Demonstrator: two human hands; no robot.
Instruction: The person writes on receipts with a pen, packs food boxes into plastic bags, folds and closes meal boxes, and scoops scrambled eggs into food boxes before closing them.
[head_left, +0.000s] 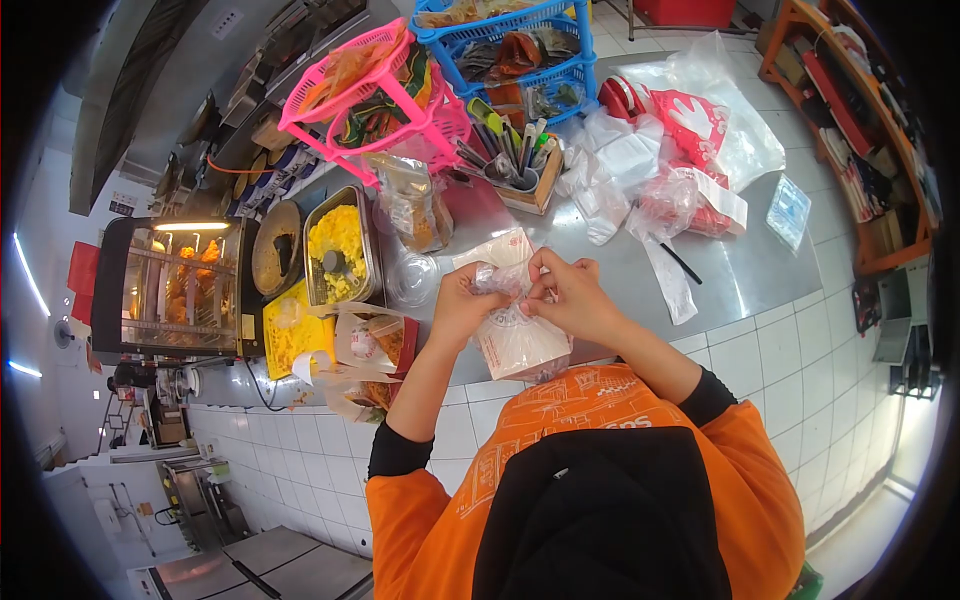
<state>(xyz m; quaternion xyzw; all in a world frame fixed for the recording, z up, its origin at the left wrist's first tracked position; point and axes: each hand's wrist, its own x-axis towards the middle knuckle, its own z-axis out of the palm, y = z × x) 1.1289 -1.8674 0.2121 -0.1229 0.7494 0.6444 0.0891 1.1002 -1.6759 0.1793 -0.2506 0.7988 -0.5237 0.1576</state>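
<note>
A thin clear plastic bag (pixel 512 283) with a pale printed paper box (pixel 526 345) inside is at the front edge of the metal table, close to my body. My left hand (pixel 466 304) pinches the gathered top of the bag from one side. From the other side, my right hand (pixel 568 298) grips the same bunched plastic, its fingers bent and close to the left fingertips. Behind the hands lies another pale printed carton piece (pixel 508 246), partly covered by the bag.
To the left are open food boxes (pixel 372 340), a yellow tray (pixel 297 330), a metal pan of yellow food (pixel 338 243) and a lit display warmer (pixel 185 285). Pink (pixel 375 90) and blue racks (pixel 515 60) stand behind a utensil holder (pixel 523 170). Plastic bags (pixel 612 165) lie right.
</note>
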